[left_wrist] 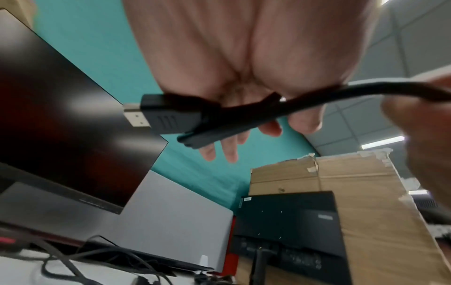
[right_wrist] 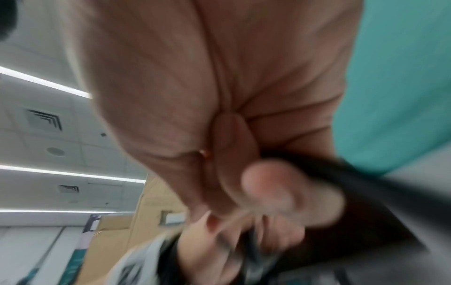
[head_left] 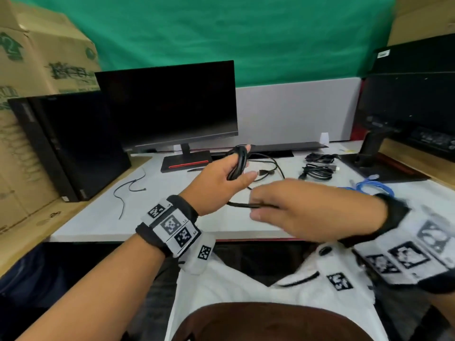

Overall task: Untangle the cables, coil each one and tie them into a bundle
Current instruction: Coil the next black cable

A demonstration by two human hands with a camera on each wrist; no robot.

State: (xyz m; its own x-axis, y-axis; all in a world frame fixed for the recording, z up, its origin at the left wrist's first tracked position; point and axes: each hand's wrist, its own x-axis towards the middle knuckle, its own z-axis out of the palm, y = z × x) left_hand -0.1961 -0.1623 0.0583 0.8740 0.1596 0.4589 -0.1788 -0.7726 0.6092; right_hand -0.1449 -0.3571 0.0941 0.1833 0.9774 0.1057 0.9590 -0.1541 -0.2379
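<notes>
My left hand (head_left: 234, 168) is raised above the white desk (head_left: 98, 217) and holds several loops of a black cable (head_left: 238, 163) wound round it between thumb and fingers. In the left wrist view the cable's HDMI plug (left_wrist: 165, 117) lies across the palm of the left hand (left_wrist: 219, 57). A strand (head_left: 240, 205) of the same cable runs down to my right hand (head_left: 258, 205), which pinches it just in front of the left wrist. The right wrist view is blurred; the right hand (right_wrist: 268, 183) pinches the dark cable (right_wrist: 361, 177) there. The cable's loose end (head_left: 264, 172) trails on the desk.
Two coiled black cables (head_left: 318, 166) and a blue cable (head_left: 371, 184) lie on the desk at the right. A thin black tie (head_left: 128, 190) lies at the left. A monitor (head_left: 170, 104), a black tower (head_left: 73, 143) and cardboard boxes (head_left: 37, 57) stand behind.
</notes>
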